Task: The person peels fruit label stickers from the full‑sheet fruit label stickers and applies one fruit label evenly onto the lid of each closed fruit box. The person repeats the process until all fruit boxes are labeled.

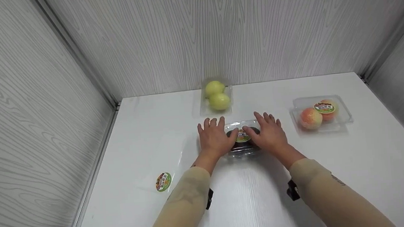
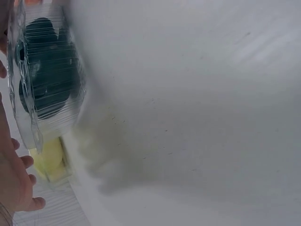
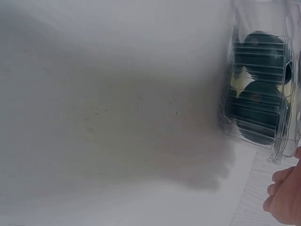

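Both hands are over a clear plastic clamshell box (image 1: 242, 150) in the middle of the table. Inside it sit dark, round fruits (image 3: 256, 113), seen through the ribbed side in both wrist views. On its lid is an oval, colourful label (image 1: 242, 136). My left hand (image 1: 214, 137) lies at the box's left side, fingers spread forward and the thumb at the label's edge. From the right, my right hand (image 1: 270, 133) mirrors it, fingers extended and thumb on the other edge of the label. Each thumb covers part of the lid.
Behind the box, a clear pack of two yellow-green pears (image 1: 219, 101) stands near the back wall. To the right lies a labelled clear box with two peaches (image 1: 311, 118). At the left, another oval label (image 1: 163, 182) is on a transparent sheet on the white table (image 1: 125, 152).
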